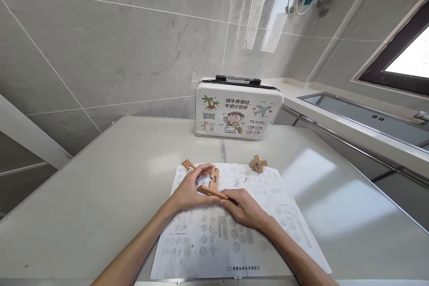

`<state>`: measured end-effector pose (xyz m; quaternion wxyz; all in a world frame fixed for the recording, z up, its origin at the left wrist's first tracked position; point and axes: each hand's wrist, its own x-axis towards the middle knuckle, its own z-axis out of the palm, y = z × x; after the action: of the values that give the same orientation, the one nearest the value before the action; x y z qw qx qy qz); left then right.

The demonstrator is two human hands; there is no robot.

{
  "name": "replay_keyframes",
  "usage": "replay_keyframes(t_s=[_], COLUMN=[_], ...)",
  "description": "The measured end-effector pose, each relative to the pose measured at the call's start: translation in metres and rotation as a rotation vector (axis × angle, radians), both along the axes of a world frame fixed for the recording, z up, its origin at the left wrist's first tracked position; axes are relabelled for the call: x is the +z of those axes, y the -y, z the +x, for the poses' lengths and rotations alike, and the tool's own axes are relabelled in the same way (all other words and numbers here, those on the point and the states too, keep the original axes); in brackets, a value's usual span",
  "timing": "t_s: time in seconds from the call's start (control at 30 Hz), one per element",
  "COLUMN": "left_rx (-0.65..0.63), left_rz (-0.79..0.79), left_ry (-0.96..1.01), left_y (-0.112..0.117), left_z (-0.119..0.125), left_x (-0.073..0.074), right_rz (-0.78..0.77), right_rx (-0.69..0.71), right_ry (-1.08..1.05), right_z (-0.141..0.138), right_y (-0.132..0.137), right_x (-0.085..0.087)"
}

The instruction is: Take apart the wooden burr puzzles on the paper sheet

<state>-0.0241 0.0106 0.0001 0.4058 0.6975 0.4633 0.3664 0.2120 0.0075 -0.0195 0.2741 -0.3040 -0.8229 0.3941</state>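
My left hand curls around a notched wooden puzzle piece held over a printed instruction sheet. My right hand pinches one end of a long wooden bar that crosses under the left hand's piece. Both hands meet above the sheet's upper middle. A loose notched wooden piece lies at the sheet's top left corner. A small assembled wooden cross sits at the sheet's top edge, to the right of my hands.
A white cartoon-printed case with a black handle stands upright against the tiled wall at the back of the white table. A counter with a sink runs along the right. A window is at the far right.
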Motion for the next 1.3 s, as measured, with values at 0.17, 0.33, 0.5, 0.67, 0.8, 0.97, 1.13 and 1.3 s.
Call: replay_keyframes(t_s=[0.17, 0.33, 0.5, 0.67, 0.8, 0.97, 1.13, 1.3], left_rx=[0.014, 0.016, -0.014, 0.056, -0.01, -0.104, -0.164, -0.168], left_rz=[-0.007, 0.085, 0.27, 0.393, 0.345, 0.197, -0.002, -0.043], left_ry=[-0.016, 0.003, -0.144, -0.213, -0.238, -0.191, -0.117, -0.093], left_y=[-0.002, -0.001, 0.003, 0.005, 0.009, 0.015, 0.017, 0.017], left_z=[-0.002, 0.0, 0.005, 0.013, 0.015, 0.021, 0.023, 0.023], left_x=[-0.001, 0.003, 0.004, -0.004, -0.004, 0.002, 0.004, 0.005], right_rz=[-0.069, -0.166, -0.497, -0.716, -0.729, -0.775, -0.909, -0.937], right_rx=[0.016, 0.006, 0.061, 0.119, 0.052, 0.074, 0.127, 0.108], right_ry=[-0.032, -0.117, -0.4, -0.571, -0.631, -0.599, -0.607, -0.606], right_z=[-0.002, -0.005, -0.004, -0.001, 0.001, 0.005, 0.009, 0.01], right_y=[0.003, 0.004, -0.001, -0.007, -0.01, -0.012, -0.015, -0.016], right_x=[0.001, 0.009, 0.005, 0.001, 0.005, 0.005, 0.001, 0.001])
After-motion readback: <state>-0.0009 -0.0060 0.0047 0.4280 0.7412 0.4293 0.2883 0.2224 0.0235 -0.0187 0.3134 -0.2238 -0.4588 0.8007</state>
